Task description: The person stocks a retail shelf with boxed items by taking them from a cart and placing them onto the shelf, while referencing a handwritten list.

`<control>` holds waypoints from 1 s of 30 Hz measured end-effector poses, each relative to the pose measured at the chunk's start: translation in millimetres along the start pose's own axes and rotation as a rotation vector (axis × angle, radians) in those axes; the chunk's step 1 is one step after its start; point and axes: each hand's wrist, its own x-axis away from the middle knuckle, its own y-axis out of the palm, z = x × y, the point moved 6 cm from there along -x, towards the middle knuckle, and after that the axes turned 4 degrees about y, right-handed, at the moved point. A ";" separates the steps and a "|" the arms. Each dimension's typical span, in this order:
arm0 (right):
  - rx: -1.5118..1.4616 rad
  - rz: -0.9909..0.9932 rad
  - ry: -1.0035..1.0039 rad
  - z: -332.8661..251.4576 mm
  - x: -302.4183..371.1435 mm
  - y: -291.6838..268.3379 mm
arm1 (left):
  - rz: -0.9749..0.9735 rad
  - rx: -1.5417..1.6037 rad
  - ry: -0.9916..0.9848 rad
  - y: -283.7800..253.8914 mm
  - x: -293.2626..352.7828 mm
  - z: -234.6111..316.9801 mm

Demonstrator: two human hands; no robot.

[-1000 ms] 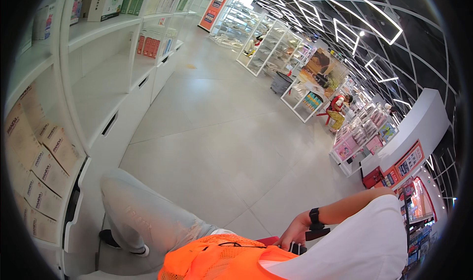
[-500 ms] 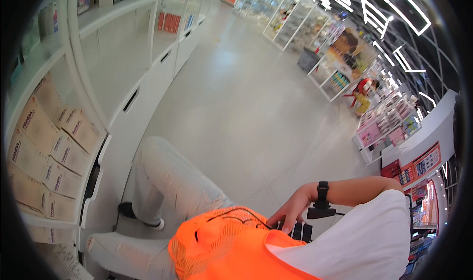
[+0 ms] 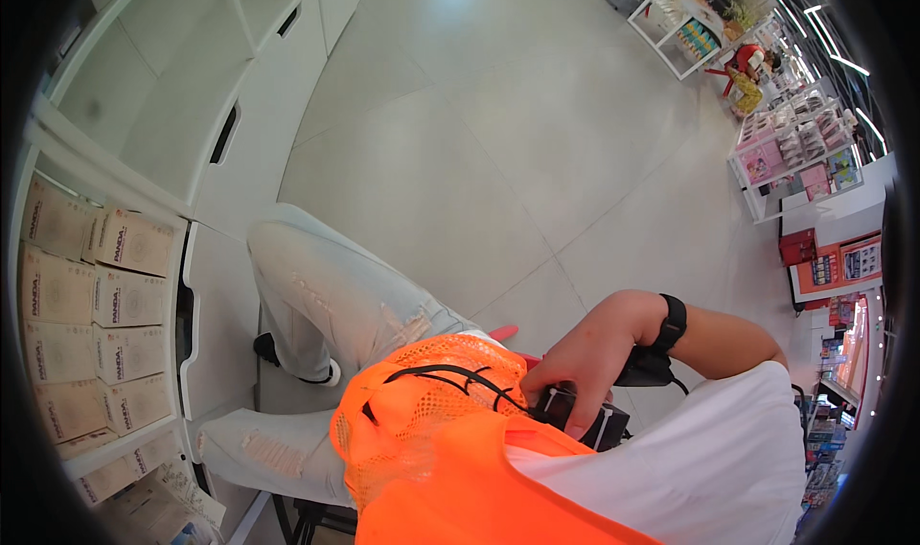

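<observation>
1. My left hand: out of view, state cannot be told.
2. Black cable (image 3: 443, 368) runs across my orange vest (image 3: 450, 487).
3. My right hand (image 3: 592, 348) bends down at the wrist, thumb and fingers gripping a black box (image 3: 610, 426).
4. Box: pale edges, partly covered, at my waist.

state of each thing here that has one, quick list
Right hand: on the black device, grip unclear
Black device: partly hidden by the hand, on or off unclear
Wrist strap: fastened
Orange vest: worn
Jeans: ripped
Beige boxes: closed, stacked
White drawer: shut
Ceiling lights: lit
</observation>
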 end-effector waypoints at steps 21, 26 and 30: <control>0.041 0.235 -0.282 33.5 9.7 4.4 | -1.161 0.229 0.883 153.3 -126.6 373.3; 0.041 0.277 -0.360 24.5 11.7 8.1 | -0.639 -0.255 1.235 183.2 -114.2 405.1; 0.105 0.324 -0.357 31.5 3.4 14.2 | -0.687 -0.249 1.588 200.3 -104.6 394.6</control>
